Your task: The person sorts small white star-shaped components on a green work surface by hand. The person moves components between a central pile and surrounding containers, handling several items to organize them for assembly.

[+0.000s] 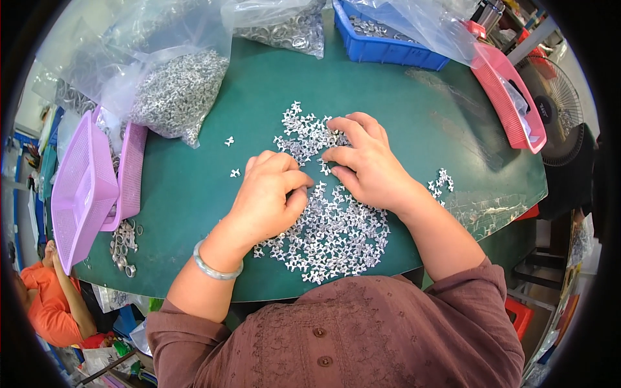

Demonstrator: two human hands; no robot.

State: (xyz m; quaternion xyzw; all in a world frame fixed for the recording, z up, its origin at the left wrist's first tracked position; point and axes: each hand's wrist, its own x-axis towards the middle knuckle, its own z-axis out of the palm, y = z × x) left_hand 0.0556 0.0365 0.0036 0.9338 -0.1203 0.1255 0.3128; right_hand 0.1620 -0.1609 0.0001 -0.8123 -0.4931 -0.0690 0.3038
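Small silvery star-shaped metal pieces lie in two heaps on the green tabletop: a larger near heap (333, 236) and a smaller far heap (304, 132). My left hand (268, 191) is between them on the left, fingers curled, thumb and forefinger closed together; whatever they pinch is hidden. My right hand (365, 158) rests at the right side of the far heap. Its fingers are apart, the tips touching pieces there, with a single metal piece (324, 167) beside the thumb. A pale bangle (217, 264) circles my left wrist.
A bag of metal pieces (178, 94) and purple baskets (84, 191) stand left, near loose rings (123, 249). A blue bin (388, 48) is at the back, a pink basket (511, 103) far right. Stray pieces (441, 183) lie beside my right forearm. A person in orange (52, 304) sits lower left.
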